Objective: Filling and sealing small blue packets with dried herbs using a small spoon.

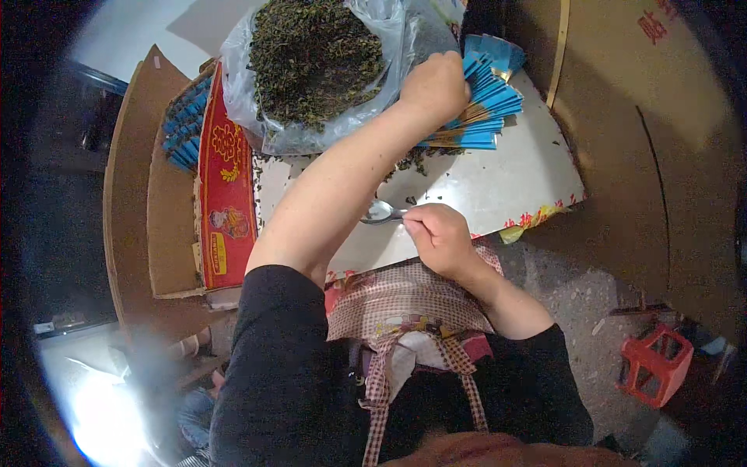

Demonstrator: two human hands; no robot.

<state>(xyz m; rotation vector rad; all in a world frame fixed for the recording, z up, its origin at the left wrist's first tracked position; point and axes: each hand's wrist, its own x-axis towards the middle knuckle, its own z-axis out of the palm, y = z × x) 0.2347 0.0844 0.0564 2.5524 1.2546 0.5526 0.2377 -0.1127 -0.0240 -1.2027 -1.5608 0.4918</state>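
Observation:
My left arm reaches across to the right, and my left hand is at a fanned stack of blue packets. Its fingers curl out of sight, so whether it grips a packet is hidden. In my right hand is the handle of a metal spoon, low over the white tabletop. The spoon's bowl points left, partly covered by my left forearm. Beyond that forearm, an open clear plastic bag holds a heap of dark dried leaves, likely tea.
Left of the bag stands a cardboard box with a red printed side, containing more blue packets. Loose leaf bits lie on the tabletop. Large cardboard rises at right. A red plastic stool is on the floor.

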